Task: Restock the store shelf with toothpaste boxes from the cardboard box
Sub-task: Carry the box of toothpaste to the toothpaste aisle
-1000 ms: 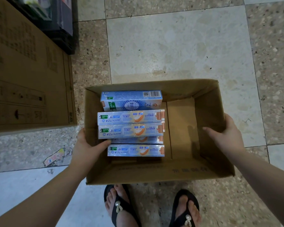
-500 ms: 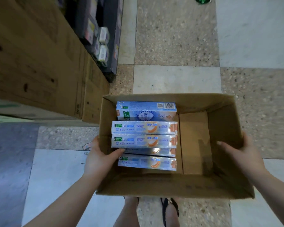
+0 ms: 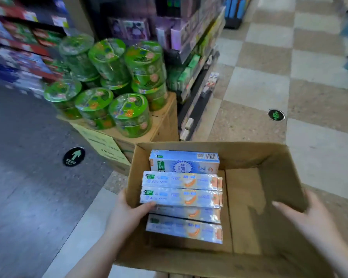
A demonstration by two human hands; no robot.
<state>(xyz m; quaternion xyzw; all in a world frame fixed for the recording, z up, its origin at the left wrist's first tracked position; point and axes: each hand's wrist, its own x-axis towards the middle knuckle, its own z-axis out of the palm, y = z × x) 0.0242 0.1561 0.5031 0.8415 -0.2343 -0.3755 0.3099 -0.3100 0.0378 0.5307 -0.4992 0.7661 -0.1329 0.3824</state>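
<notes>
- A shop aisle: the floor (image 3: 255, 91) is laid in pale and speckled tan squares to the right and turns to a darker grey-blue stretch on the left, where a round black sticker with a green arrow (image 3: 74, 156) is stuck down.
- Store shelves (image 3: 197, 63) run away along the middle of the view, packed with purple, green and white packets; more shelving at the far left is too blurred to read.
- In front of them a stack of green round tins (image 3: 109, 81), wrapped in shiny film, sits on top of brown cartons (image 3: 149, 129).
- A second small round green marker (image 3: 276, 114) shows on the floor further right.
- Nearest, a person holds an open cardboard box (image 3: 265, 157) in front of the body, one hand on each side wall.
- The left hand (image 3: 129, 213) clasps the left wall, thumb curled over the rim to the inside and touching the end of a toothpaste box.
- The right hand (image 3: 307, 215) grips the right wall, thumb inside, fingers out of sight behind the cardboard.
- The toothpaste boxes (image 3: 181, 195) lie inside, crowded against the left half of the box: silvery-blue ones with an orange mark lie flat in a stepped pile, and one blue box (image 3: 184, 162) stands on edge at the far end, barcode up.
- The right half of the box floor is bare cardboard.
</notes>
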